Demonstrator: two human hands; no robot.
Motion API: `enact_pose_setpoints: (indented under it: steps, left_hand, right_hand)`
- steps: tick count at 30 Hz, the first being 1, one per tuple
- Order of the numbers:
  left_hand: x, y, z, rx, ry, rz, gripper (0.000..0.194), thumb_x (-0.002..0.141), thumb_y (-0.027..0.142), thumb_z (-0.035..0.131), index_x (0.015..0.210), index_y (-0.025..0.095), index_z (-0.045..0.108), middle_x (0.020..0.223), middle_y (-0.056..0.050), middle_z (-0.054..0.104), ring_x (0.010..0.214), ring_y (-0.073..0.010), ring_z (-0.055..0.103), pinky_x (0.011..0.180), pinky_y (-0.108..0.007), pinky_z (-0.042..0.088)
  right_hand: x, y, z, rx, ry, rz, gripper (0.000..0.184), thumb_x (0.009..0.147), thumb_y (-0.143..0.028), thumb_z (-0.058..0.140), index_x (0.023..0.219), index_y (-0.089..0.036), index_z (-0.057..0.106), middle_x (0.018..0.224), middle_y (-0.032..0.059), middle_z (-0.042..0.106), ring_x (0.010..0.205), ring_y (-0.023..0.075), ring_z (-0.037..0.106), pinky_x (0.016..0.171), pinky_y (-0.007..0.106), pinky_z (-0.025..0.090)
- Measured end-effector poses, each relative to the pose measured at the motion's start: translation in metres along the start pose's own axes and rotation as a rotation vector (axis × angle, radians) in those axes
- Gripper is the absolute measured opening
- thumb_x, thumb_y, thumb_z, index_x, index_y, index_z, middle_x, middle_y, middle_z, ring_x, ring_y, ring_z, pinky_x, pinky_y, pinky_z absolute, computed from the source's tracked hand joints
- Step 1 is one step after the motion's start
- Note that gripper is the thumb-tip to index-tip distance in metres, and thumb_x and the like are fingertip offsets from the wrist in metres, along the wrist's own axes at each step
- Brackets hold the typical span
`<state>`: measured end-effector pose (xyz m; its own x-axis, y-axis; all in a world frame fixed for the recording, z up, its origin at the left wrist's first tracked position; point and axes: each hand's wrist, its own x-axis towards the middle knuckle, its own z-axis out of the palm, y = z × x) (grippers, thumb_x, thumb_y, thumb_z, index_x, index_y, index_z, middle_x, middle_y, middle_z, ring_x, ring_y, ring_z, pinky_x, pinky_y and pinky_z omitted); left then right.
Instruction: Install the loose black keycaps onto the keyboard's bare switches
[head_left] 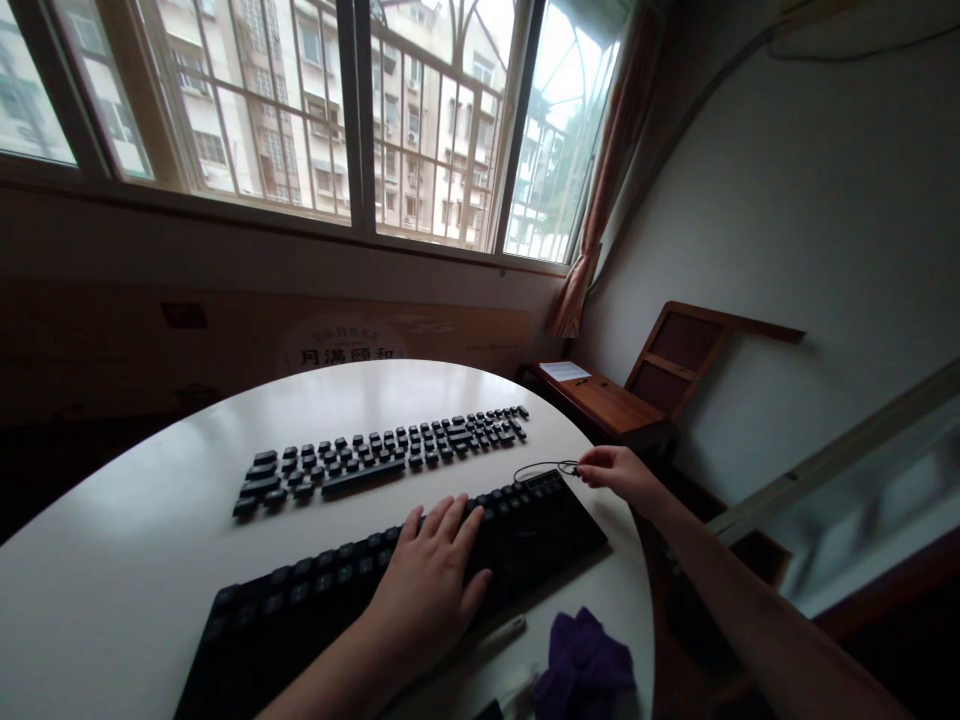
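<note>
A black keyboard (517, 550) lies slantwise on the white table; many keys on its near side are off, with caps still along its far rows. My left hand (439, 570) rests on it, fingers spread and holding nothing. At the keyboard's far right corner, my right hand (611, 475) pinches a thin black cable (536, 464), which loops beside the top edge. The tip between those fingers is too small to make out. Beyond the keyboard, loose black keycaps (390, 450) are laid out in rows.
A purple cloth (585, 665) lies near the front edge of the round white table (135, 520). Beside it is a pale-handled tool (506, 630), partly hidden by my left hand. A wooden chair (637, 395) with a paper (566, 371) on it stands past the table's right side.
</note>
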<state>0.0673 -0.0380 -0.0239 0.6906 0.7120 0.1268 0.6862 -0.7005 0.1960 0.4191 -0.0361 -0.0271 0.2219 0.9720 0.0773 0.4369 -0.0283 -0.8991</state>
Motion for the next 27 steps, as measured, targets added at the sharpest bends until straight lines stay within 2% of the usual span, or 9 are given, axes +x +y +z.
enact_pose_setpoints:
  steps: [6, 12, 27]
  left_hand:
    - [0.001, 0.0, 0.001, -0.004, 0.0, 0.002, 0.064, 0.091, 0.045, 0.05, 0.149, 0.02, 0.042, 0.158, -0.012, 0.032, 0.146, -0.0328, 0.029, 0.118, -0.058, 0.018]
    - [0.0, 0.0, 0.0, -0.016, 0.0, 0.007, 0.063, 0.091, 0.044, 0.05, 0.149, 0.02, 0.043, 0.158, -0.012, 0.033, 0.146, -0.0323, 0.03, 0.119, -0.057, 0.019]
    - [-0.001, 0.0, 0.001, -0.022, 0.015, 0.013, 0.064, 0.09, 0.044, 0.051, 0.149, 0.02, 0.043, 0.158, -0.013, 0.033, 0.145, -0.0328, 0.031, 0.118, -0.057, 0.02]
  right_hand:
    - [-0.011, -0.015, 0.013, -0.295, 0.027, -0.072, 0.025, 0.075, -0.04, 0.07, 0.084, -0.017, 0.076, 0.077, 0.0068, 0.074, 0.071, 0.0205, 0.069, 0.065, 0.029, 0.052]
    - [-0.013, -0.029, 0.023, -0.514, 0.059, -0.1, 0.021, 0.078, -0.037, 0.067, 0.083, -0.02, 0.078, 0.084, 0.0069, 0.077, 0.079, 0.0233, 0.072, 0.072, 0.029, 0.051]
    - [-0.019, -0.053, 0.041, -0.95, 0.109, -0.089, 0.015, 0.079, -0.026, 0.061, 0.076, -0.022, 0.076, 0.079, 0.0047, 0.076, 0.076, 0.0188, 0.069, 0.068, 0.026, 0.043]
